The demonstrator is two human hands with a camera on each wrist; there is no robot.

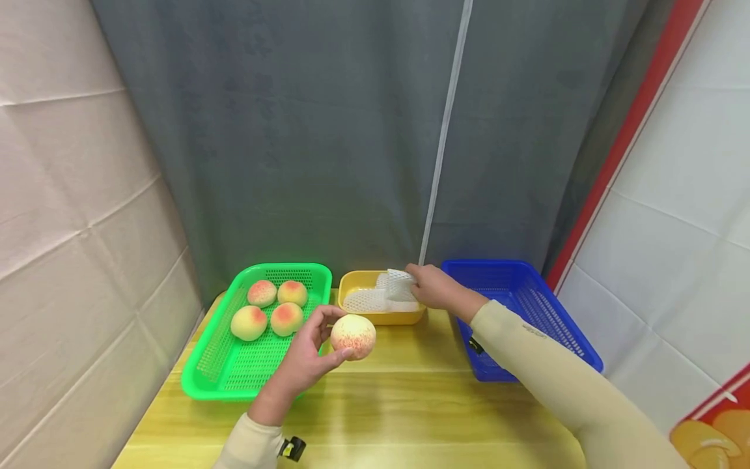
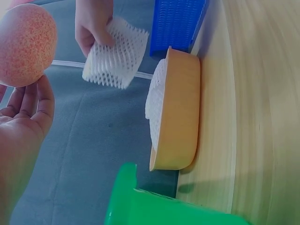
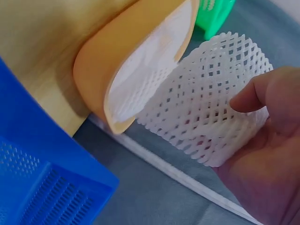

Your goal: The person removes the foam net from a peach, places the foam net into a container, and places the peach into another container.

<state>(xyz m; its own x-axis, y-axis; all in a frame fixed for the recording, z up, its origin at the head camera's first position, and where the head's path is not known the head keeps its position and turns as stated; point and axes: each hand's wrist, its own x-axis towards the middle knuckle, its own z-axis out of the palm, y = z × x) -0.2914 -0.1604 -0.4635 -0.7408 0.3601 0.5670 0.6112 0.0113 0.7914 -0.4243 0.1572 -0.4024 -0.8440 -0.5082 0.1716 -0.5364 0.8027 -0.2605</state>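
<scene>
My left hand [image 1: 310, 348] grips a peach [image 1: 353, 337] between thumb and fingers, held above the table in front of the yellow container. In the left wrist view the peach [image 2: 26, 44] rests against the curled fingers. With thumb and fingers my right hand [image 1: 432, 286] pinches a white foam net sleeve [image 1: 401, 285] over the yellow container [image 1: 398, 318]. The right wrist view has this sleeve [image 3: 206, 98] hanging flattened from the hand [image 3: 276, 140]. More white foam nets [image 1: 366, 300] lie inside the container.
On the left stands a green basket [image 1: 202, 365] with several peaches [image 1: 249, 323] in it. A blue basket [image 1: 547, 312] sits on the right, partly beneath the right forearm. Behind the wooden table [image 1: 398, 410] hangs a grey curtain [image 1: 293, 143].
</scene>
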